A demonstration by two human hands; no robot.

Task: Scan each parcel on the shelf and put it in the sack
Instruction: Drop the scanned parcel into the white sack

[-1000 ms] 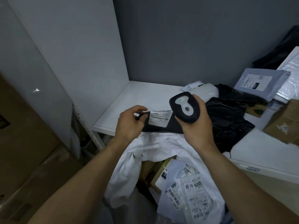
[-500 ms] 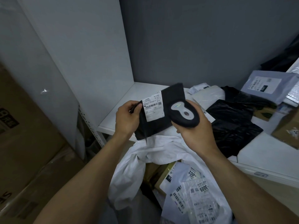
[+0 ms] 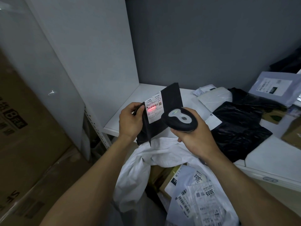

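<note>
Black parcel (image 3: 171,101), held upright over the shelf (image 3: 138,95) edge, at 12 o'clock from the open white sack (image 3: 135,168). Your left hand (image 3: 129,121) pinches its left edge between thumb and curled fingers. Your right hand (image 3: 195,137) wraps its fingers round the scanner (image 3: 180,117), at 4 o'clock of the white label (image 3: 154,111), where a red scan line (image 3: 151,108) crosses the barcode. Further parcels (image 3: 236,128) lie on the shelf at 3 o'clock
</note>
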